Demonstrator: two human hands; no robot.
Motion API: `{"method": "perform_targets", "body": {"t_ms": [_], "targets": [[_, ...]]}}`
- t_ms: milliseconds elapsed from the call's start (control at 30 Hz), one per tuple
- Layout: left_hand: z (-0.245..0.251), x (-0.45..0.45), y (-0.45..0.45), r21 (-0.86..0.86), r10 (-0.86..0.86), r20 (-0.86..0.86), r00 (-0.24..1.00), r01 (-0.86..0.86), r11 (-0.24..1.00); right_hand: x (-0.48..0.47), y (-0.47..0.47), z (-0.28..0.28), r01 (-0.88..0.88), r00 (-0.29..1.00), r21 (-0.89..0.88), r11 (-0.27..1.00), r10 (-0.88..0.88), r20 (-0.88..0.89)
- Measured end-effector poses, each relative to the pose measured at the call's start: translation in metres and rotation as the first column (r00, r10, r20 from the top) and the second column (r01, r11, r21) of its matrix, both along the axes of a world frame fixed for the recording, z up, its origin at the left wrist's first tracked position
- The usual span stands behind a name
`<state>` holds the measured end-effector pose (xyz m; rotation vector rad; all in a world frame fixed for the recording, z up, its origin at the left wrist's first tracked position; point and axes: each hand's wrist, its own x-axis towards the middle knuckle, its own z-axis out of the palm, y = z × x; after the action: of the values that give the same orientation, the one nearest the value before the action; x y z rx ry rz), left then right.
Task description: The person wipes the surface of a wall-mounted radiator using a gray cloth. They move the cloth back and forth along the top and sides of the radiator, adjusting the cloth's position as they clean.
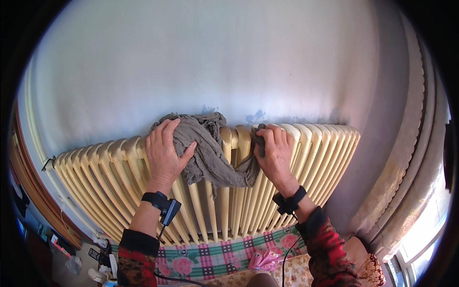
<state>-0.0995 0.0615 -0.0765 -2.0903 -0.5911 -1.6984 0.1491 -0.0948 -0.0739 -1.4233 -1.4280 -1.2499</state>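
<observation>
A grey, frayed cloth (211,150) is bunched over the top of a cream column radiator (118,158), and a twisted length of it sags across the front. My left hand (166,152) presses on the bunched part, fingers spread and thumb resting on the cloth. On the other side, my right hand (276,152) pinches the cloth's far end at the top of the columns, its fingers curled round it. Between my hands a few column tops show bare. Columns to the left look dusty on top, while those to the right look lighter.
Behind the radiator rises a pale wall (229,64) with dark smudges. Curtains (412,172) hang at the right beside a bright window. Below lies a checked floral cloth (215,254) with a pink bag (265,259) on it. Cables trail from both wrist straps. A pipe (36,136) runs up the left.
</observation>
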Motion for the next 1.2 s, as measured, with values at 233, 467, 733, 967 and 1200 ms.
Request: {"method": "perform_targets", "body": {"t_ms": [233, 467, 733, 967, 1200], "targets": [[-0.002, 0.000, 0.003, 0.011, -0.021, 0.000, 1.000, 0.021, 1.000, 0.003, 0.008, 0.000, -0.042, 0.999, 0.051, 0.998, 0.042, -0.007], [-0.003, 0.001, 0.004, 0.021, -0.024, 0.012, 1.000, 0.024, 0.999, 0.014, 0.015, 0.018, -0.003, 0.985, -0.073, 0.997, -0.010, -0.175], [-0.004, 0.001, 0.007, 0.071, -0.021, 0.020, 1.000, 0.019, 0.997, 0.030, -0.018, 0.002, 0.060, 0.991, 0.092, 0.994, -0.048, -0.129], [-0.004, -0.001, 0.005, 0.020, -0.016, -0.011, 1.000, 0.016, 1.000, 0.015, -0.004, -0.042, 0.055, 0.992, 0.098, 0.994, -0.043, -0.120], [-0.005, 0.000, 0.008, 0.035, -0.006, -0.023, 1.000, 0.007, 0.999, 0.026, -0.057, -0.071, -0.027, 1.000, -0.193, 0.981, 0.029, 0.008]]}}
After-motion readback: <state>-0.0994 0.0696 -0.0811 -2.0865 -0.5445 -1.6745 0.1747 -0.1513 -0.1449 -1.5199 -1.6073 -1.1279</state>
